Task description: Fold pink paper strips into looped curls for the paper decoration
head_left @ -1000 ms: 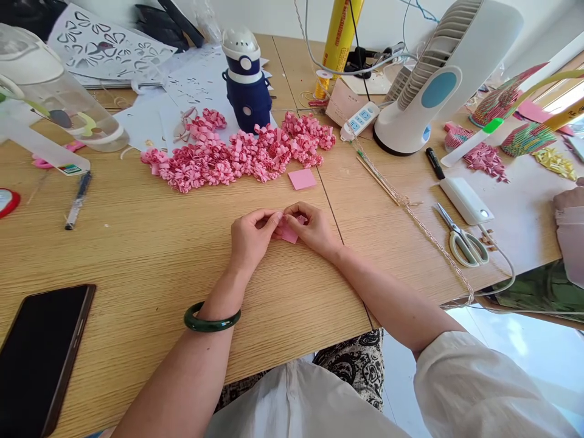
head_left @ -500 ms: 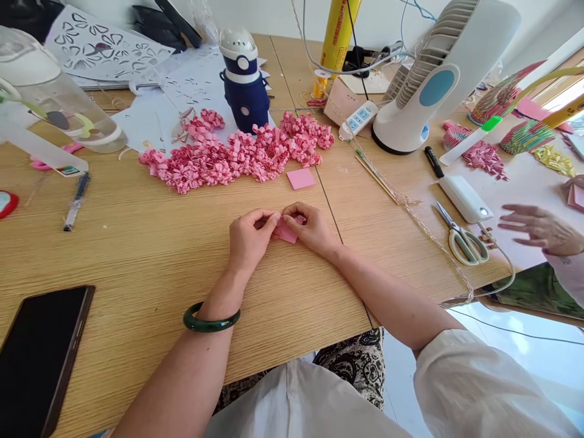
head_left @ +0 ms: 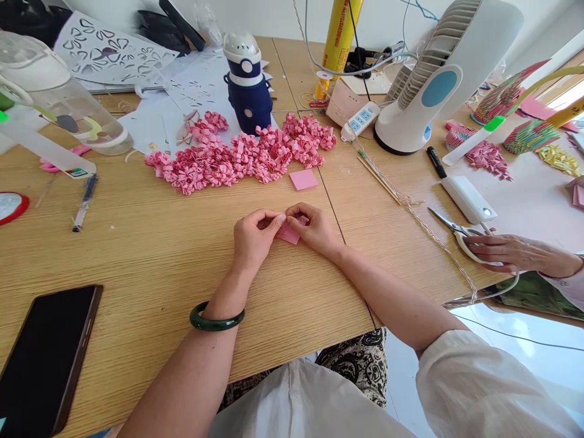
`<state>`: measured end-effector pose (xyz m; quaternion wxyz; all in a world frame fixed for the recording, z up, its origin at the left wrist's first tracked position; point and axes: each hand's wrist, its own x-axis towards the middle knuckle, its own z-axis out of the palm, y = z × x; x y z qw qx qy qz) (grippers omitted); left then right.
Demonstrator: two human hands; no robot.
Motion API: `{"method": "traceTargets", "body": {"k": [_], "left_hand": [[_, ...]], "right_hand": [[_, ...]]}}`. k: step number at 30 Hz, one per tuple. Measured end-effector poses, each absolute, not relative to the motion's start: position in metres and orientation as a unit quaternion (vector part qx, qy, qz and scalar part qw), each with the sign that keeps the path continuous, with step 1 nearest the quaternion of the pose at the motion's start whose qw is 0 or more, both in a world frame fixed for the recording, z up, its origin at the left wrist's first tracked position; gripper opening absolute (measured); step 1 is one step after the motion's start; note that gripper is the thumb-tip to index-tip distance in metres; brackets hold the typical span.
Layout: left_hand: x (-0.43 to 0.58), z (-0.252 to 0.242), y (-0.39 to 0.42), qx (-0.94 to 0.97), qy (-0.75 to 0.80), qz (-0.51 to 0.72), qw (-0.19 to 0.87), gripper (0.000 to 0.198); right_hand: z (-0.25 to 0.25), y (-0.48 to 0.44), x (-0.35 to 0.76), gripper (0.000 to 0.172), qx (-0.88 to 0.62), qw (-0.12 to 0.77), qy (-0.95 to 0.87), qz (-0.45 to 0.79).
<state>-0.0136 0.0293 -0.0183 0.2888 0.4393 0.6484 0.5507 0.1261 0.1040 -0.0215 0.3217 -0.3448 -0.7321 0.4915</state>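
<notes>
My left hand (head_left: 256, 236) and my right hand (head_left: 314, 230) meet over the wooden table, each with thumb and fingers pinched on a small piece of pink paper (head_left: 290, 235). The paper's lower corner shows between the hands; my fingers hide the rest. Just beyond lies a flat stack of pink paper (head_left: 303, 179). Behind it, a long heap of curled pink paper pieces (head_left: 237, 159) stretches to the left. A dark green bangle (head_left: 217, 319) circles my left wrist.
At right a co-worker's hand (head_left: 515, 252) is on the scissors (head_left: 449, 222), beside a white power bank (head_left: 469, 199). A white fan (head_left: 410, 115), power strip (head_left: 360, 120) and blue bottle (head_left: 249, 91) stand behind. A phone (head_left: 43, 359) lies front left, a clear jug (head_left: 68, 100) back left.
The co-worker's hand has come down onto the scissors, which have shifted slightly. My hands stay together at the pink paper, with only small finger movement. The whole view has shifted slightly.
</notes>
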Motion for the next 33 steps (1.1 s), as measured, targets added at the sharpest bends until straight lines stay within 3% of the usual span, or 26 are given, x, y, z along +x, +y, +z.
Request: {"method": "traceTargets", "body": {"k": [7, 33], "left_hand": [[-0.0126, -0.0181, 0.0298, 0.401, 0.619, 0.584, 0.340, 0.032], [-0.0154, -0.0166, 0.0297, 0.430, 0.645, 0.553, 0.305, 0.019]], "right_hand": [[-0.0227, 0.1046, 0.1264, 0.015, -0.358, 0.335, -0.715, 0.498], [-0.0203, 0.1020, 0.1245, 0.015, -0.341, 0.325, -0.707, 0.528]]}}
